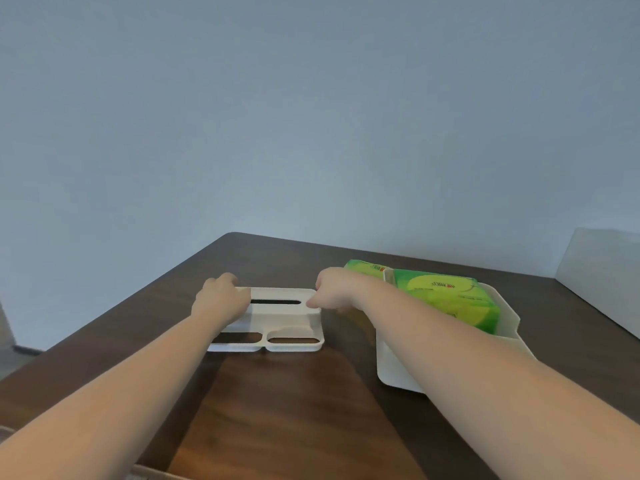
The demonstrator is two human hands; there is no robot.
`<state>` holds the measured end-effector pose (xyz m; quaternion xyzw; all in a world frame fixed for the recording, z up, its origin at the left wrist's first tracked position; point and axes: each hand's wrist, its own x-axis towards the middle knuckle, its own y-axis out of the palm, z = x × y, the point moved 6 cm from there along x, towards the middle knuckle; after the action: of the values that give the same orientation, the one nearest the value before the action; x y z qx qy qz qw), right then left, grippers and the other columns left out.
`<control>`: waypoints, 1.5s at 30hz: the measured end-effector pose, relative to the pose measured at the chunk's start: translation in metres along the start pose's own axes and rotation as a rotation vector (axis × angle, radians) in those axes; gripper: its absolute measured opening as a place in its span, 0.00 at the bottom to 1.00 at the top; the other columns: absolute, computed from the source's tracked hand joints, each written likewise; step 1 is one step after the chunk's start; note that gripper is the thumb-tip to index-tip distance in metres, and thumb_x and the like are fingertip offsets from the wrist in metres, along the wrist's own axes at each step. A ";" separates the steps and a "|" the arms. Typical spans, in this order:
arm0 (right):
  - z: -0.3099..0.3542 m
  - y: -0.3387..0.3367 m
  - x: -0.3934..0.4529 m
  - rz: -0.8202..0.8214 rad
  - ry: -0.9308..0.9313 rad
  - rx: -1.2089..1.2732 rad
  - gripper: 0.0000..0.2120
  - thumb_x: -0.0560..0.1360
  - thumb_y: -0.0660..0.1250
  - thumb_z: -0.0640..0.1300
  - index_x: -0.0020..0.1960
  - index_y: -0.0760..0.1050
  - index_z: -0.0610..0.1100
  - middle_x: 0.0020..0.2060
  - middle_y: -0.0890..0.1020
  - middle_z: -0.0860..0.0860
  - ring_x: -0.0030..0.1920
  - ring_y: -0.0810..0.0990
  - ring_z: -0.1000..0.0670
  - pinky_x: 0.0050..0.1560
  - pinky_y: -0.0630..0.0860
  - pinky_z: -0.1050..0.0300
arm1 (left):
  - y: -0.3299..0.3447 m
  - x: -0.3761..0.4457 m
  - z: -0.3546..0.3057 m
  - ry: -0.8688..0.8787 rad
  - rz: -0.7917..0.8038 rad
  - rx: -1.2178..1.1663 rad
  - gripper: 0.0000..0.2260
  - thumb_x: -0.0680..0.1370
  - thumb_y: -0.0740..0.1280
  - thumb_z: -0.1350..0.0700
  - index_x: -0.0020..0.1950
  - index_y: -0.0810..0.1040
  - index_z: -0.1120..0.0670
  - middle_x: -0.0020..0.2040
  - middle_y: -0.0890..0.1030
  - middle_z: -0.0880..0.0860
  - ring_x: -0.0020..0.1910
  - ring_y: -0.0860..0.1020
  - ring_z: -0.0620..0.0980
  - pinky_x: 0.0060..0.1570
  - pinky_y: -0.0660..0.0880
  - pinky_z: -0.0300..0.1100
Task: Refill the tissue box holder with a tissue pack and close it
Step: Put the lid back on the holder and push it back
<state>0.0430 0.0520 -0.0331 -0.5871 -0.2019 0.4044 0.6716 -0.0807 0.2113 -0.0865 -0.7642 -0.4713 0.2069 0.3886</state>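
Dark wood counter (277, 410), pale wall behind. Item: white lid (277, 317) near the far-left corner, your left hand (221, 299) and right hand (332, 289) each gripping one end. Item: white holder (391, 368) toward the right edge, green tissue pack (446, 299) inside.
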 end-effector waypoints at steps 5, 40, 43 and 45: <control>0.002 0.022 0.017 0.091 0.099 0.191 0.16 0.75 0.66 0.46 0.58 0.74 0.38 0.56 0.77 0.40 0.49 0.79 0.40 0.56 0.81 0.46 | -0.003 0.000 0.007 -0.038 0.007 -0.073 0.22 0.78 0.61 0.57 0.72 0.68 0.57 0.69 0.74 0.57 0.66 0.73 0.57 0.55 0.69 0.45; -0.237 -0.075 -0.092 -0.460 0.418 0.535 0.07 0.73 0.61 0.33 0.40 0.77 0.35 0.29 0.70 0.43 0.28 0.68 0.47 0.30 0.65 0.57 | 0.061 -0.089 -0.203 0.098 0.249 -0.655 0.10 0.71 0.55 0.68 0.33 0.61 0.56 0.31 0.59 0.53 0.32 0.56 0.52 0.30 0.54 0.41; -0.250 -0.070 -0.096 -0.463 0.436 0.535 0.07 0.73 0.60 0.33 0.39 0.76 0.36 0.28 0.70 0.43 0.26 0.67 0.48 0.27 0.62 0.60 | 0.074 -0.091 -0.209 0.100 0.263 -0.667 0.09 0.70 0.55 0.68 0.34 0.65 0.55 0.33 0.61 0.54 0.34 0.58 0.52 0.32 0.56 0.43; -0.256 -0.066 -0.098 -0.450 0.449 0.525 0.07 0.72 0.59 0.32 0.36 0.71 0.38 0.26 0.68 0.44 0.24 0.65 0.48 0.27 0.60 0.61 | 0.082 -0.091 -0.211 0.111 0.265 -0.663 0.10 0.70 0.55 0.68 0.32 0.63 0.55 0.31 0.60 0.54 0.31 0.57 0.51 0.32 0.55 0.43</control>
<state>0.1958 -0.1834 -0.0086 -0.4107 -0.0634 0.1471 0.8976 0.0657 0.0260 -0.0265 -0.9132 -0.3881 0.0496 0.1144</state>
